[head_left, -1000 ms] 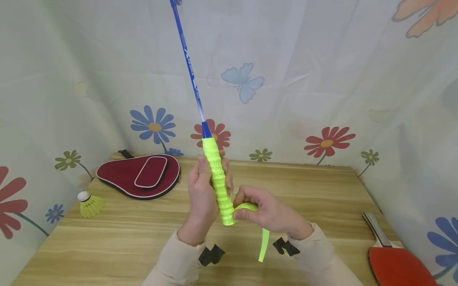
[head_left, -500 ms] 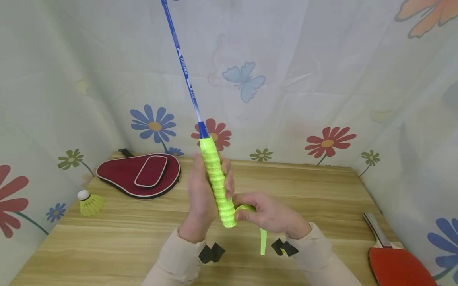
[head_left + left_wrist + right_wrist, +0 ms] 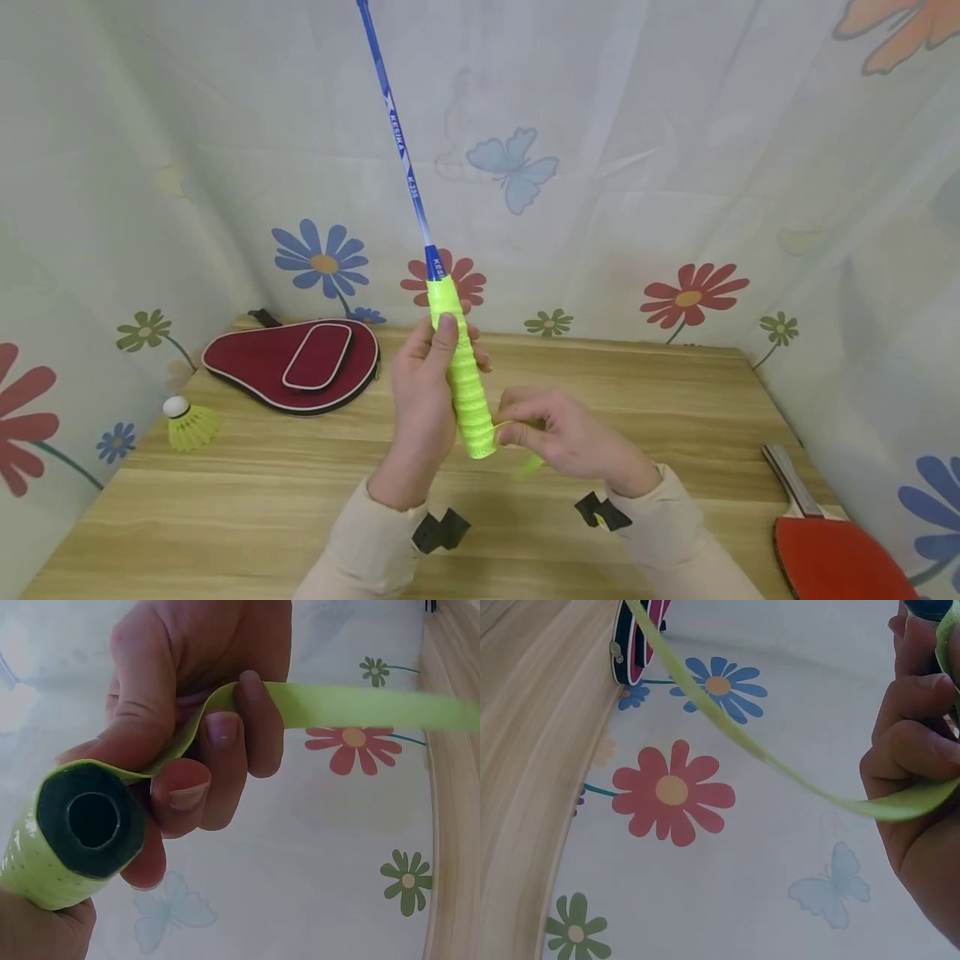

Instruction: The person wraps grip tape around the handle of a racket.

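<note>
A badminton racket with a blue shaft (image 3: 397, 133) is held tilted above the table, its head out of view. Yellow-green perforated grip tape (image 3: 471, 396) is wound in ridged turns round its handle. My left hand (image 3: 423, 392) grips the upper handle, thumb along the front. Close to the butt end, my right hand (image 3: 566, 437) pinches the tape's loose length. In the left wrist view, the dark butt cap (image 3: 94, 817) with its round hole faces the camera, and the tape strip (image 3: 337, 706) runs through the fingers of the right hand (image 3: 195, 712). The tail hangs free in the right wrist view.
On the wooden table (image 3: 262, 492), a dark red paddle case (image 3: 255, 362) lies at the back left, beside a yellow shuttlecock (image 3: 191, 425). A red table tennis paddle (image 3: 836, 554) lies at the right edge. Flower-printed curtain (image 3: 600, 208) surrounds the table's back and sides.
The racket has turned about its axis, so the lettering on its cone now shows. My left thumb has come across the front of the handle. The right hand still pinches the tape.
</note>
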Demonstrator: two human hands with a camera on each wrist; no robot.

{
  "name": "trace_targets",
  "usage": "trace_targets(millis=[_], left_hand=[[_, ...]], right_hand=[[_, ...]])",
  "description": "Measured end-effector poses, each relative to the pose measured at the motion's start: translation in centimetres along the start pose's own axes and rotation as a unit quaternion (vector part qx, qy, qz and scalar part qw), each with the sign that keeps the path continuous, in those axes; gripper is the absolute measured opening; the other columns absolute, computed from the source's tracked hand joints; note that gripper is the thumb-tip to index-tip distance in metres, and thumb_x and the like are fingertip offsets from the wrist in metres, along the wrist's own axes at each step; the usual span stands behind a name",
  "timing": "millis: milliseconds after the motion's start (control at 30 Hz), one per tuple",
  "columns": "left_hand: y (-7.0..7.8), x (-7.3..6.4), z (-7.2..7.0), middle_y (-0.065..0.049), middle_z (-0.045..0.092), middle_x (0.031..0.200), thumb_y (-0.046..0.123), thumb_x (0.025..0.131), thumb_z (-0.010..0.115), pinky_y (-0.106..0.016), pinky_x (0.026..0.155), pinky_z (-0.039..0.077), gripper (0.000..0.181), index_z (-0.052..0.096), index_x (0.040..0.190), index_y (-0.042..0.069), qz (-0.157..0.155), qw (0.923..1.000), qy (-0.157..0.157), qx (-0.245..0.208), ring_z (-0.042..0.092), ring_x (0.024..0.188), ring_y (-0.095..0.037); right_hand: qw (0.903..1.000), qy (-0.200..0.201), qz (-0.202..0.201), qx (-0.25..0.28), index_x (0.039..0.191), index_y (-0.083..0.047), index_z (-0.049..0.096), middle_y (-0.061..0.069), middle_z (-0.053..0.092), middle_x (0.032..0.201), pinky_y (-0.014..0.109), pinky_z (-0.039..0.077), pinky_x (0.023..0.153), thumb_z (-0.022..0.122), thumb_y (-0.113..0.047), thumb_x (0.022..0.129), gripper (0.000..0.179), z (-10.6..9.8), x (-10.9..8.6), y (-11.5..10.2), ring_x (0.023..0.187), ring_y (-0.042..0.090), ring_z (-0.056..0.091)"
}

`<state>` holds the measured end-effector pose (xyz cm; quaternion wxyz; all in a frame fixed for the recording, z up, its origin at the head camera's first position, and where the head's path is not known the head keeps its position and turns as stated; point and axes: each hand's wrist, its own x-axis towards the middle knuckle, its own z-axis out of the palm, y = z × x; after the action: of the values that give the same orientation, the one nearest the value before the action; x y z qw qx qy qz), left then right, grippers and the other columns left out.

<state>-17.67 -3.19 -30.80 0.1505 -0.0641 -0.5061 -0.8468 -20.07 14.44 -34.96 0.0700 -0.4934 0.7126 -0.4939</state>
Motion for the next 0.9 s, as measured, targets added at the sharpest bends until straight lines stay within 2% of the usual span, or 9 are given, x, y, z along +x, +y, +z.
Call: trace_targets(millis=[167,267,333,433,500,600,667,767,900], left_hand=[[-0.13,-0.11,-0.02,-0.006,0.059,0.089,0.035,0.101,0.051,-0.025,0.066,0.053,0.044,0.057,0.127,0.0,-0.012,0.9996,0.003,-0.026,0.06,0.067,-0.014],[-0.25,-0.12,-0.03,-0.005,0.059,0.086,0.037,0.101,0.049,-0.024,0.063,0.052,0.044,0.058,0.127,0.003,-0.019,0.9989,-0.005,-0.043,0.06,0.064,-0.014],[-0.35,-0.1,-0.05,-0.004,0.059,0.083,0.039,0.101,0.048,-0.023,0.061,0.051,0.045,0.059,0.128,0.005,-0.022,0.9982,-0.018,-0.053,0.058,0.062,-0.014],[-0.5,-0.11,-0.06,-0.003,0.057,0.079,0.04,0.102,0.045,-0.023,0.057,0.048,0.046,0.059,0.127,0.003,-0.01,0.9968,-0.046,-0.064,0.056,0.058,-0.013],[-0.6,-0.11,-0.01,-0.003,0.055,0.078,0.038,0.104,0.042,-0.023,0.055,0.048,0.044,0.054,0.127,0.003,0.008,0.9954,-0.065,-0.07,0.054,0.057,-0.013],[-0.66,-0.01,0.2,-0.004,0.056,0.081,0.035,0.104,0.043,-0.025,0.058,0.05,0.035,0.049,0.123,0.006,0.034,0.9935,-0.079,-0.075,0.056,0.06,-0.015],[-0.65,0.12,0.38,-0.005,0.058,0.084,0.029,0.102,0.049,-0.026,0.062,0.052,0.026,0.047,0.12,0.01,0.042,0.9939,-0.07,-0.075,0.059,0.066,-0.017],[-0.62,0.31,0.55,-0.004,0.059,0.088,0.018,0.098,0.06,-0.025,0.066,0.052,0.016,0.052,0.109,0.011,0.055,0.996,-0.032,-0.063,0.059,0.072,-0.017],[-0.54,0.39,0.53,-0.005,0.059,0.087,0.011,0.093,0.067,-0.024,0.062,0.052,0.01,0.062,0.101,0.009,0.064,0.9964,0.005,-0.055,0.058,0.068,-0.016]], right_hand=[[0.9995,0.018,0.006,-0.027,0.104,-0.01,0.076,-0.001,0.06,0.081,0.024,0.044,0.058,0.066,-0.008,0.09,0.017,-0.22,0.0,-0.03,0.068,0.011,0.049],[0.9993,0.016,-0.002,-0.035,0.104,-0.01,0.075,-0.003,0.061,0.081,0.025,0.044,0.059,0.068,-0.009,0.089,0.017,-0.24,0.07,0.1,0.068,0.01,0.05],[0.9997,0.001,-0.005,-0.024,0.106,-0.01,0.074,-0.002,0.063,0.086,0.027,0.049,0.064,0.067,-0.01,0.089,0.018,-0.21,0.16,0.26,0.072,0.011,0.054],[0.9995,-0.028,-0.002,0.015,0.108,-0.008,0.071,0.001,0.066,0.095,0.032,0.054,0.076,0.064,-0.013,0.091,0.019,-0.11,0.26,0.5,0.083,0.014,0.06],[0.9987,-0.034,0.0,0.039,0.108,-0.006,0.071,0.004,0.067,0.1,0.035,0.054,0.082,0.062,-0.014,0.093,0.019,-0.04,0.25,0.62,0.088,0.016,0.062],[0.999,-0.013,-0.002,0.042,0.107,-0.005,0.071,0.005,0.067,0.097,0.033,0.054,0.077,0.064,-0.014,0.092,0.019,0.05,0.1,0.67,0.084,0.017,0.061],[0.9996,0.011,-0.002,0.027,0.105,-0.006,0.072,0.003,0.066,0.089,0.029,0.052,0.069,0.068,-0.012,0.09,0.017,0.09,-0.02,0.6,0.076,0.014,0.058],[0.9993,0.037,0.006,0.008,0.104,-0.007,0.074,0.0,0.062,0.08,0.025,0.046,0.057,0.071,-0.01,0.087,0.017,0.14,-0.17,0.33,0.066,0.011,0.051],[0.9994,0.033,0.004,0.006,0.106,-0.006,0.074,0.0,0.061,0.081,0.025,0.045,0.056,0.068,-0.007,0.089,0.018,0.02,-0.32,-0.04,0.067,0.012,0.05]])
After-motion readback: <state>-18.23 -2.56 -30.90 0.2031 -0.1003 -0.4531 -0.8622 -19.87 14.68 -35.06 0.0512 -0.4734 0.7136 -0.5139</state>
